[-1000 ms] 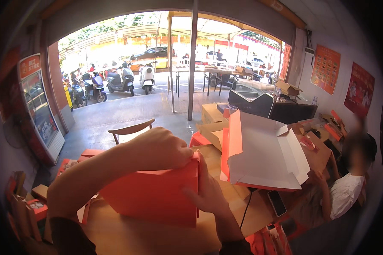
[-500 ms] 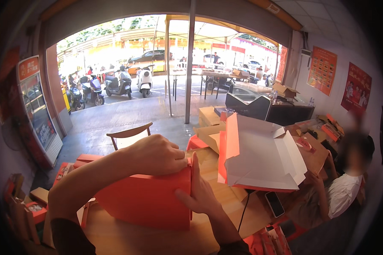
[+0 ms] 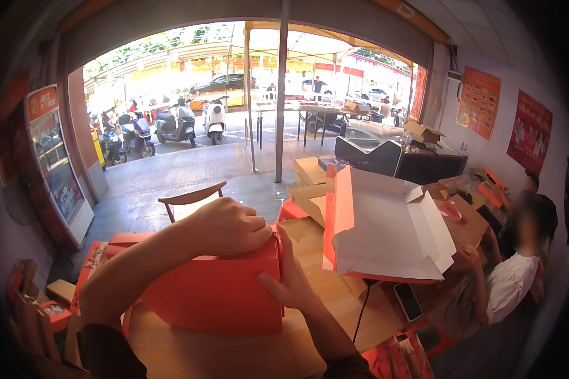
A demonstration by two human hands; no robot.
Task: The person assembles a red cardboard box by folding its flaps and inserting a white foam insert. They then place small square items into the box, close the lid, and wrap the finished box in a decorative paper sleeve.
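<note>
A red cardboard box (image 3: 215, 294) lies on the wooden table in front of me, its broad side facing me. My left hand (image 3: 229, 227) reaches over it from the left, fingers curled closed at the top right corner; what its fingertips pinch there is hidden, though they touch the box. Against the right end, my right hand (image 3: 289, 273) clasps the box, thumb on the front face and fingers up along the end panel. To the right stands an opened carton (image 3: 392, 227), orange outside and pale grey inside, flaps up.
The wooden table (image 3: 348, 316) carries a phone (image 3: 408, 301) and a black cable (image 3: 362, 309) near its right side. A seated person (image 3: 512, 287) works at the right over brown cardboard (image 3: 464, 230). A wooden chair (image 3: 193, 194) stands beyond the table; folded boxes (image 3: 44, 316) pile at the left.
My left hand has shifted slightly up with the arm. The red box's right end has tilted a little, and my right hand has moved slightly left and down along it.
</note>
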